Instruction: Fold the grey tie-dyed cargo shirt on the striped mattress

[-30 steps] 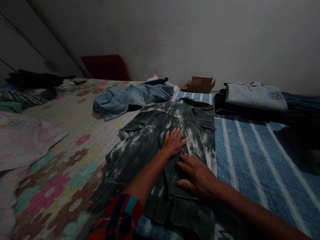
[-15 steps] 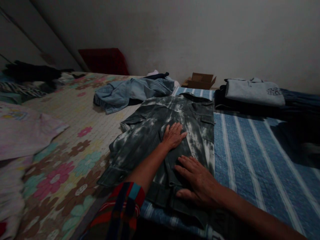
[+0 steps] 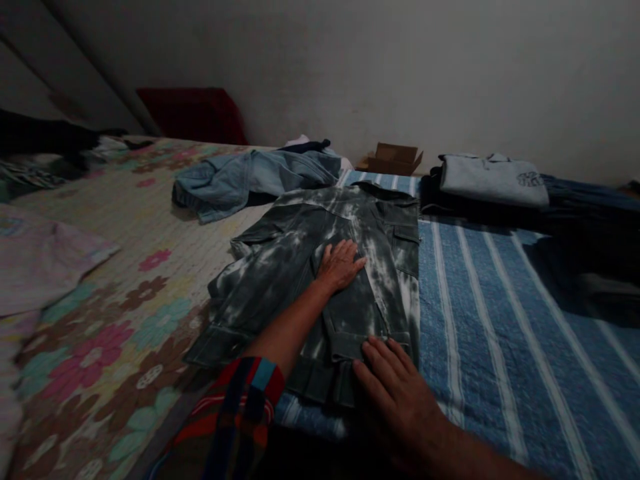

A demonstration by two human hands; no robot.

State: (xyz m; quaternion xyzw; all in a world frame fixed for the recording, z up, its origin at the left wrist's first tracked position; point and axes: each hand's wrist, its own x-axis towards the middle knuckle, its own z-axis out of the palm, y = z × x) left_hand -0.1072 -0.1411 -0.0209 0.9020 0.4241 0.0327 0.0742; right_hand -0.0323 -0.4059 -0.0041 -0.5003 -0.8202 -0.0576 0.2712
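Note:
A dark grey and white tie-dyed denim jacket [image 3: 285,287] lies spread out on the bed, its collar at the far end. One sleeve is folded inward over the body, its cuff towards me. My left hand [image 3: 341,265] rests flat on the middle of the jacket, fingers stretched out. Near the cuff of the folded sleeve, my right hand [image 3: 395,380] lies with its fingers extended, fingertips touching the cuff. Neither hand grips anything. A plaid cuff covers my left forearm.
A crumpled light blue denim garment [image 3: 260,177] lies beyond the jacket. A folded grey top [image 3: 493,180] sits on dark clothes at right. Pink clothing [image 3: 50,260] is at left. A cardboard box [image 3: 395,160] stands by the wall. Blue striped cloth [image 3: 470,320] covers the right side.
My right hand has slid towards me, down to the sleeve's cuff, and the sleeve end now lies flatter. My left hand stays on the jacket. The view has shifted slightly.

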